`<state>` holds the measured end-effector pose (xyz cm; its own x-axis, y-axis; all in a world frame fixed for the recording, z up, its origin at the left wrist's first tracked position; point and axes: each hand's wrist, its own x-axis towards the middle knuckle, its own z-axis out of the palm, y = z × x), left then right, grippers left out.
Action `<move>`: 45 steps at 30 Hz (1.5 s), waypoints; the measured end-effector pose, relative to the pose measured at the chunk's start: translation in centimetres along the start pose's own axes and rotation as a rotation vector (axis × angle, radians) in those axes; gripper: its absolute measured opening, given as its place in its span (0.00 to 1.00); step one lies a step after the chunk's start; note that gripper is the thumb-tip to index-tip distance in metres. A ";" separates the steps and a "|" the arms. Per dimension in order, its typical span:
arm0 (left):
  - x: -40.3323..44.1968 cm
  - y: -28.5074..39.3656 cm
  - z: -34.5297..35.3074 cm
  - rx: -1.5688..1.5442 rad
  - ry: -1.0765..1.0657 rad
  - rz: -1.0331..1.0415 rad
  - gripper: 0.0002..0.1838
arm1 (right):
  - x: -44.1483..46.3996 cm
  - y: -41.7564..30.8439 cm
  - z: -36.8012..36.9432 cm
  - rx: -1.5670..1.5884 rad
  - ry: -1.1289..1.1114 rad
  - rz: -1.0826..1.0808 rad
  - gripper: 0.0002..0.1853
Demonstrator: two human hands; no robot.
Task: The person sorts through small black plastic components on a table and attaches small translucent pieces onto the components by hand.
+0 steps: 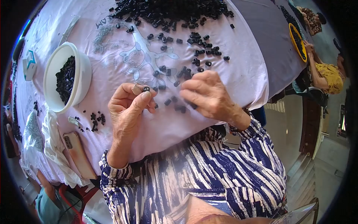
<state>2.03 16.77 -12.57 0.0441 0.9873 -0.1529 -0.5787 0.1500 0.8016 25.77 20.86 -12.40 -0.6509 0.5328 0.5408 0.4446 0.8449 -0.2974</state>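
My left hand (128, 102) pinches a small black cylindrical piece (146, 89) between thumb and forefinger, its round end facing up with a pale spot in it. To the right, my right hand (210, 95) hovers over the cloth, fingers curled and blurred by motion, so whether it holds anything is hidden. Loose black pieces (162, 87) lie between and beyond the two hands. At the top of the view is a large heap of the same black pieces (167, 9).
A white tub (84, 80) with dark bits stands at the left, near a small box (29, 65). Below it are black scraps (97, 120), a phone (79, 155) and plastic bags (54, 143). Another person in yellow sits far right by a yellow-rimmed tray (292, 37).
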 end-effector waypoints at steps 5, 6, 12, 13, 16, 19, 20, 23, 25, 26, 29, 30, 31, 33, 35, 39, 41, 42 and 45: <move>-0.3 -0.1 0.1 0.001 -0.034 0.003 0.07 | -1.1 2.1 -1.3 -0.054 0.094 0.195 0.16; -0.4 -0.1 0.2 0.003 -0.041 -0.001 0.07 | -1.1 2.6 -1.3 -0.077 0.095 0.241 0.17; -0.6 -0.2 0.6 0.037 -0.045 -0.003 0.07 | 0.2 2.7 -0.5 -0.094 -0.054 0.272 0.18; -0.6 -0.1 0.6 0.037 -0.041 -0.002 0.07 | 0.5 2.5 -0.4 -0.105 -0.078 0.282 0.18; -0.7 0.0 0.6 0.062 -0.066 -0.013 0.06 | 0.6 2.5 -0.5 -0.151 -0.131 0.278 0.17; -0.7 -0.1 0.8 0.145 -0.058 -0.020 0.07 | 0.7 2.4 -0.4 -0.165 -0.114 0.247 0.17; -0.6 -0.2 0.9 0.138 -0.052 -0.024 0.07 | 0.8 2.4 -0.5 -0.163 -0.078 0.228 0.17; -0.7 -0.4 1.1 0.120 -0.038 -0.050 0.07 | 0.9 2.0 -0.8 -0.051 0.017 0.219 0.17; -0.7 -0.1 1.3 0.110 -0.048 -0.083 0.07 | 0.6 1.7 -0.7 0.154 0.066 0.279 0.18; -0.7 -0.2 1.3 0.110 -0.052 -0.088 0.07 | 0.7 1.4 -0.8 0.250 0.050 0.305 0.17; -0.7 -0.6 1.4 0.122 -0.060 -0.093 0.06 | 1.6 -0.2 -1.5 0.506 0.006 0.357 0.15; -0.8 -0.8 1.4 0.134 -0.064 -0.089 0.06 | 1.9 -0.7 -1.6 0.564 -0.003 0.360 0.14; -0.8 -0.9 1.5 0.145 -0.069 -0.086 0.06 | 2.2 -1.1 -1.8 0.620 -0.012 0.365 0.13; -0.8 -0.7 1.5 0.159 -0.081 -0.092 0.07 | 3.0 -1.8 -2.1 0.636 -0.037 0.323 0.12; -0.8 -0.8 1.6 0.160 -0.095 -0.092 0.07 | 3.2 -2.1 -2.1 0.639 -0.053 0.289 0.11; -0.8 -1.1 1.6 0.152 -0.130 -0.077 0.07 | 3.6 -2.7 -2.5 0.627 -0.074 0.280 0.13; -0.8 -1.2 1.6 0.141 -0.142 -0.076 0.07 | 3.6 -2.7 -2.6 0.622 -0.089 0.287 0.15; -0.8 -1.2 1.6 0.133 -0.144 -0.077 0.07 | 3.5 -2.6 -2.6 0.620 -0.092 0.284 0.15; -0.9 -1.2 1.7 0.133 -0.156 -0.070 0.07 | 3.4 -2.6 -2.5 0.639 -0.105 0.300 0.16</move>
<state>4.06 15.78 -12.47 0.2121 0.9689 -0.1274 -0.4578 0.2137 0.8630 23.96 20.38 -7.81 -0.6268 0.7214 0.2944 0.1871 0.5061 -0.8419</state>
